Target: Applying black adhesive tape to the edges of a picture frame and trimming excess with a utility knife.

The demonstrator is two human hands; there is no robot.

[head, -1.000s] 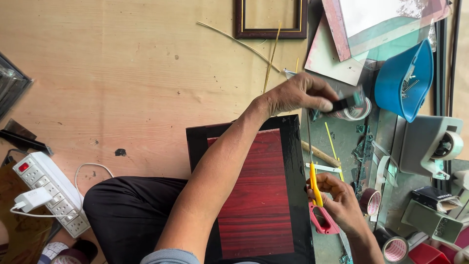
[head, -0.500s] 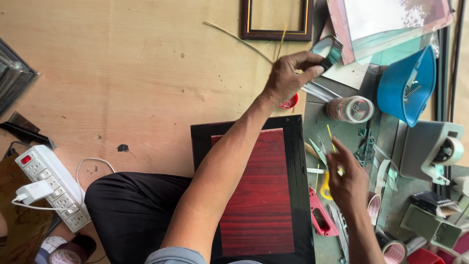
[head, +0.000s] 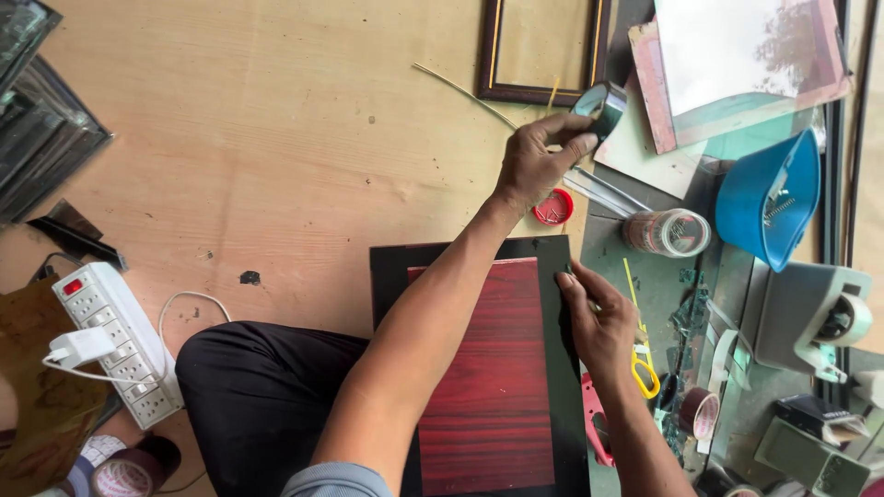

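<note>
A picture-framing workshop: empty wooden frame [head: 543, 51], glass sheets [head: 41, 120], tape dispenser [head: 815, 317], plywood worktop [head: 276, 156]

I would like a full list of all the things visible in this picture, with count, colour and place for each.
Roll of dark tape: one, black and shiny, held up in the left hand.
Framed board with red wood-grain panel: one, black border, on the lap and floor.
Small round lid: one, red, below the left hand.
Empty picture frame: one, dark brown, top centre.
Plastic bowl: one, blue, at right.
Clear jar: one, lying left of the bowl.
Scissors: one, yellow handles, beside the right hand.
Power strip: one, white, lower left.
Tape dispenser: one, grey, at right.
Left hand: pinching the tape roll.
Right hand: pressing on the board's right edge.
</note>
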